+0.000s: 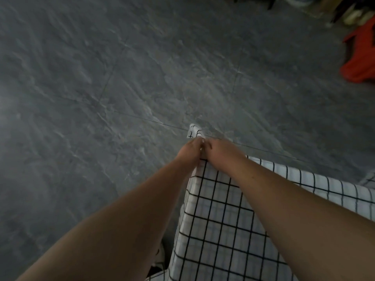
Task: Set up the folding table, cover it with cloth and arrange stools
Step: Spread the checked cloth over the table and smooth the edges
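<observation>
Gripping one corner of the cloth (219,220), the left hand (189,150) and the right hand (220,153) meet knuckle to knuckle in the head view, both clenched on the fabric. A small tip of the corner sticks up just beyond the fingers. From this pinch the checked cloth falls toward the person and spreads to the right, where a second layer or fold lies behind the right forearm. No table or stool is visible; the cloth hangs above the grey tiled floor (101,88).

Handling, as judged: the cloth is light, thin and limp, with no stiffness of its own, so it takes whatever shape the grip gives it. It is best held at corners or along a hem, hands moved apart to spread it.

Orientation: the held corner points away from the person. The long axis cannot be told, since most of the cloth is out of frame. A red item (359,57) lies on the floor at upper right, well apart.
</observation>
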Action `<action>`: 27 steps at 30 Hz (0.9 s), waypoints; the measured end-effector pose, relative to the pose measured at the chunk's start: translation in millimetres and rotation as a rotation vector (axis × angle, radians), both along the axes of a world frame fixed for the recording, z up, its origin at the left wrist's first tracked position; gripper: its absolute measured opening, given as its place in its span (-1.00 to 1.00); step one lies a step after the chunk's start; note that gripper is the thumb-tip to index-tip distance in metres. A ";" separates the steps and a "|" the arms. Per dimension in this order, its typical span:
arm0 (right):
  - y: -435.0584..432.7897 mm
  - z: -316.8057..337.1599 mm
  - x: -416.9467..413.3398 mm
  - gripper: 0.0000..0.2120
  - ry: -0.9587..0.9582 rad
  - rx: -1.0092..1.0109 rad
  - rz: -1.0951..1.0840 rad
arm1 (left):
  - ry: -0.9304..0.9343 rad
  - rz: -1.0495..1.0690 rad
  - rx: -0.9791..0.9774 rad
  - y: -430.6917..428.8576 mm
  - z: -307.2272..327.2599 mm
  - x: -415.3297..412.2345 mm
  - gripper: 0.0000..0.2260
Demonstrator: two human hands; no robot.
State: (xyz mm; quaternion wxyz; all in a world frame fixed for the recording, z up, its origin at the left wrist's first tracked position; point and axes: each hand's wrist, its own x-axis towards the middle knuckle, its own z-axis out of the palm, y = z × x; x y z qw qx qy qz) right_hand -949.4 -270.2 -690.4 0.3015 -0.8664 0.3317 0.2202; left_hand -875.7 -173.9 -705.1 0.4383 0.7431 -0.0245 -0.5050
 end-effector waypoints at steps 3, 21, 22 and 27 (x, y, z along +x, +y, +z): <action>3.0 -2.6 -1.6 -0.60 0.038 -0.021 0.019 | 0.075 0.093 -0.010 -5.5 -3.2 -10.0 -0.63; 58.6 31.6 -160.1 -0.42 -0.240 -0.333 -0.037 | -0.794 -0.596 0.138 85.1 41.7 -93.4 -0.42; 65.6 29.5 -183.8 -0.40 -0.214 -0.329 -0.048 | -0.892 -0.674 0.128 92.3 41.5 -110.8 -0.43; 77.5 10.8 -273.2 -0.36 -0.008 -0.318 -0.038 | -0.978 -0.942 0.153 112.4 17.6 -171.8 -0.45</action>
